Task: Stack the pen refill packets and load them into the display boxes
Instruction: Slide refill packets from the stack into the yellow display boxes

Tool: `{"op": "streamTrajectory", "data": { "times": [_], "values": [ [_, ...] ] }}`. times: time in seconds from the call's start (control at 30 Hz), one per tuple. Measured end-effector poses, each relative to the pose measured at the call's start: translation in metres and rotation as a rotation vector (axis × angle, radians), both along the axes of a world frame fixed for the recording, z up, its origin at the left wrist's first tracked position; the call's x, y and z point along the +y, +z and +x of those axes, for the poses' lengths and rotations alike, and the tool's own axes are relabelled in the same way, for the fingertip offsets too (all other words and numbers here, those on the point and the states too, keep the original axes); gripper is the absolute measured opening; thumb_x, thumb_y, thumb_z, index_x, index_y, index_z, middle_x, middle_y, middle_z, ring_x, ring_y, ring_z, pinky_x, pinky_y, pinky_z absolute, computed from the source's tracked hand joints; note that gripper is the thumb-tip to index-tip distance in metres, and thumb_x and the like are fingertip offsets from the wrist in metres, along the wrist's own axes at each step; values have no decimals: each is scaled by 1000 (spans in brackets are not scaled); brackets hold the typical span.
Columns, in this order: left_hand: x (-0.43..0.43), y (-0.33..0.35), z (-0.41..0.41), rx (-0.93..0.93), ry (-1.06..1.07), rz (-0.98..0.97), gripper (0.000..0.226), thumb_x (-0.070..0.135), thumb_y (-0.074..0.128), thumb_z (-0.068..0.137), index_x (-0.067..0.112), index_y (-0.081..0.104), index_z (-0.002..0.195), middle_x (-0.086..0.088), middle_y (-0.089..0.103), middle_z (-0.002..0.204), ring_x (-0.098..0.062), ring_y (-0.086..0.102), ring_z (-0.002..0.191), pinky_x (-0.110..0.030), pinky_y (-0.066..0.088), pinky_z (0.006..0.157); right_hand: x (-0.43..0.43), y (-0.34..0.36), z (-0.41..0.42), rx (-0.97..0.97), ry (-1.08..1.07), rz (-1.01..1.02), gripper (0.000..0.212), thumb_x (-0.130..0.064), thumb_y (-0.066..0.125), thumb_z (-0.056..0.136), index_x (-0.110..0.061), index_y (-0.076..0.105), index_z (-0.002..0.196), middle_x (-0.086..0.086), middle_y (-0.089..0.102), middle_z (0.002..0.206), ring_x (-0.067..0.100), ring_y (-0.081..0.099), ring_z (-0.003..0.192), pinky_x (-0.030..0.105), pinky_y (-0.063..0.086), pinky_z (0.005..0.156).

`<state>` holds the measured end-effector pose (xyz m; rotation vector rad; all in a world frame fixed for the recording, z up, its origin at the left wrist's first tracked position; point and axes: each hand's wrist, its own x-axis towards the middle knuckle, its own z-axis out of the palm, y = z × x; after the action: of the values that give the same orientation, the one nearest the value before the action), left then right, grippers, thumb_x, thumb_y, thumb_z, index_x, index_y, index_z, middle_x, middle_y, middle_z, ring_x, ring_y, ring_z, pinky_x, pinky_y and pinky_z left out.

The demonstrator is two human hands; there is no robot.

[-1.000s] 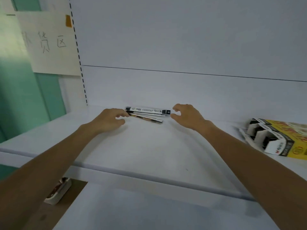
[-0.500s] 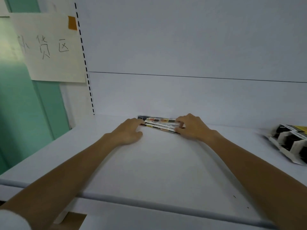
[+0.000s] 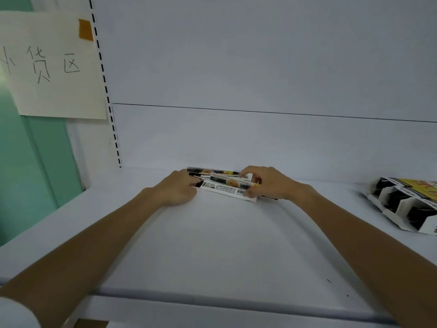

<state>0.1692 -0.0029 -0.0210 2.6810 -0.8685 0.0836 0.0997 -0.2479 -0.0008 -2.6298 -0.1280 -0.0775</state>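
Observation:
A few flat pen refill packets [image 3: 225, 185], white with black and yellow print, lie overlapped at the back of the white shelf [image 3: 212, 245]. My left hand [image 3: 179, 189] grips their left end, fingers curled over it. At the right end, my right hand [image 3: 267, 183] pinches the packets between thumb and fingers. A display box [image 3: 406, 202], white, black and yellow with several open slots, lies tilted on the shelf at the far right, well apart from both hands.
The shelf's back panel [image 3: 260, 138] rises right behind the packets. A slotted upright [image 3: 111, 119] and a paper sign [image 3: 52, 67] with handwriting stand at the left. The shelf's front lip [image 3: 212, 301] runs across below my forearms.
Both hands went from beside the loose packets to holding their ends and pushing them together. The packets now overlap more tightly. The view has moved closer and slightly left.

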Motion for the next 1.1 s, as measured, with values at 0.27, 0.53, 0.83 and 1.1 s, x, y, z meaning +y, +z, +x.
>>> {"op": "streamTrajectory", "data": {
  "times": [0.27, 0.53, 0.83, 1.1],
  "values": [
    [5, -4, -2, 146, -2, 8, 18, 26, 44, 93, 23, 47, 111, 0, 54, 110, -18, 50, 98, -29, 39, 80, 13, 18, -10, 130, 71, -191, 27, -24, 60, 88, -23, 66, 115, -5, 57, 124, 11, 55, 96, 23, 39, 81],
    [1, -6, -7, -44, -71, 137, 33, 31, 34, 99, 26, 52, 126, -2, 43, 108, -19, 40, 109, -35, 37, 95, 15, 21, -16, -221, -186, -118, 31, -14, 41, 91, -14, 67, 106, -2, 66, 97, 9, 52, 71, 25, 36, 71],
    [-2, 4, -21, -17, -122, 32, 15, 36, 50, 90, 41, 64, 85, 11, 46, 74, -14, 49, 79, -27, 38, 67, 27, 19, -17, -278, -119, -222, 24, -15, 48, 90, -11, 69, 101, 7, 70, 92, 22, 66, 77, 34, 53, 75],
    [2, 8, -35, -22, -8, -105, 66, 53, 65, 77, 22, 45, 132, 7, 49, 122, -11, 47, 110, -28, 40, 87, 45, 5, -17, -175, -17, -289, 37, -48, 67, 78, -20, 69, 102, -9, 53, 84, 10, 51, 82, 20, 33, 62]
  ]
}}
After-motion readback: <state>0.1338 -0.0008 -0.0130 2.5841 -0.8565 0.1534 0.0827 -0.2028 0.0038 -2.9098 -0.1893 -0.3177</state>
